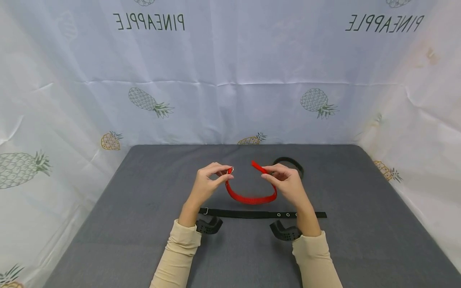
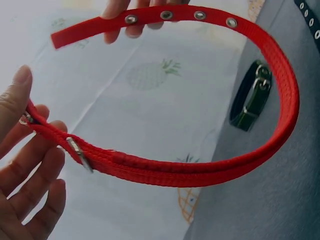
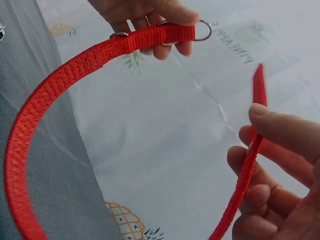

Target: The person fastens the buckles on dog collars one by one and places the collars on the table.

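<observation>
A red pet collar point(image 1: 252, 200) is held up in a U shape above the table, its two ends apart. My left hand point(image 1: 207, 182) pinches the buckle end, where a metal ring and a metal keeper point(image 2: 80, 154) show. Near the pointed tip, the eyeleted strap end is pinched between thumb and fingers of my right hand point(image 1: 288, 184). Several metal eyelets point(image 2: 200, 15) line that end in the left wrist view. The collar's middle sags between both hands.
A black strap with eyelets point(image 1: 248, 214) lies straight across the grey table point(image 1: 144, 248), in front of the red collar. Behind my right hand sits a dark looped collar point(image 1: 293, 162), buckled. A pineapple-print curtain point(image 1: 230, 60) surrounds the table at the back and sides.
</observation>
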Demonstrator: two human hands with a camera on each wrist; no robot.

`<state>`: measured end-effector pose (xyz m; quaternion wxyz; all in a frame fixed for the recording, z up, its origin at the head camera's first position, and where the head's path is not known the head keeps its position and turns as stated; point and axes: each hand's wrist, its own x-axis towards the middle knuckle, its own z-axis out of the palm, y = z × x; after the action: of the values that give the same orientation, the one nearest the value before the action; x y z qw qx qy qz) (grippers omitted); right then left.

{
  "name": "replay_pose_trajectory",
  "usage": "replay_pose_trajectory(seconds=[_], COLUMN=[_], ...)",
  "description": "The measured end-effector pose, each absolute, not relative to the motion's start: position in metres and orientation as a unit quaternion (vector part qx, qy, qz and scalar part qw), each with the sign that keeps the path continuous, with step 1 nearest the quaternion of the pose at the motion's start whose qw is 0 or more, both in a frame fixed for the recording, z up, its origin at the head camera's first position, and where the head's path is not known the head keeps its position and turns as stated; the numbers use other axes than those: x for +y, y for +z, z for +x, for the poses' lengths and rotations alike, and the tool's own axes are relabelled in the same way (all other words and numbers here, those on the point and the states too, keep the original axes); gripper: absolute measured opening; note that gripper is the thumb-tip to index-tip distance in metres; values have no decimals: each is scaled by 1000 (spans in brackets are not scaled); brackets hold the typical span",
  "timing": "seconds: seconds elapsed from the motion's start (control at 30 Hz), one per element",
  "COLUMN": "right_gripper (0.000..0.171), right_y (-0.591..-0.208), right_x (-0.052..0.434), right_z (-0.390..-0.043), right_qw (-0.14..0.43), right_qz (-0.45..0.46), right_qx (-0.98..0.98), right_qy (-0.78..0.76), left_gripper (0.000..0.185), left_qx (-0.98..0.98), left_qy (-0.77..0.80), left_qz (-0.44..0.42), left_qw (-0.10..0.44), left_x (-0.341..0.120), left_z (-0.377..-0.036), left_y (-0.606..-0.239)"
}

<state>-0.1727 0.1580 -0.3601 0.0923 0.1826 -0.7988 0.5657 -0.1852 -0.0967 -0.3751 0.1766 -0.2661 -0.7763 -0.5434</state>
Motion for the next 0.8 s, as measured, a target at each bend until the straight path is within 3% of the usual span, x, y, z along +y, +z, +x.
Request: replay_pose_trajectory(seconds=[0.33,0.8], right_gripper=[30,30], right_y=[-357,-357], right_x=[155,148], right_z=[-170,-168], right_qw=[42,27], right_qz=[173,196], right_qx=[-779,-758], right_qy=[601,621], left_gripper=[27,29], left_qx=[-725,-705], left_qy=[-626,-639], left_qz=[-258,-273], left_qw=[127,140], left_x=[-91,-81], left_z=[-181,-179], left_y=[-377,-373])
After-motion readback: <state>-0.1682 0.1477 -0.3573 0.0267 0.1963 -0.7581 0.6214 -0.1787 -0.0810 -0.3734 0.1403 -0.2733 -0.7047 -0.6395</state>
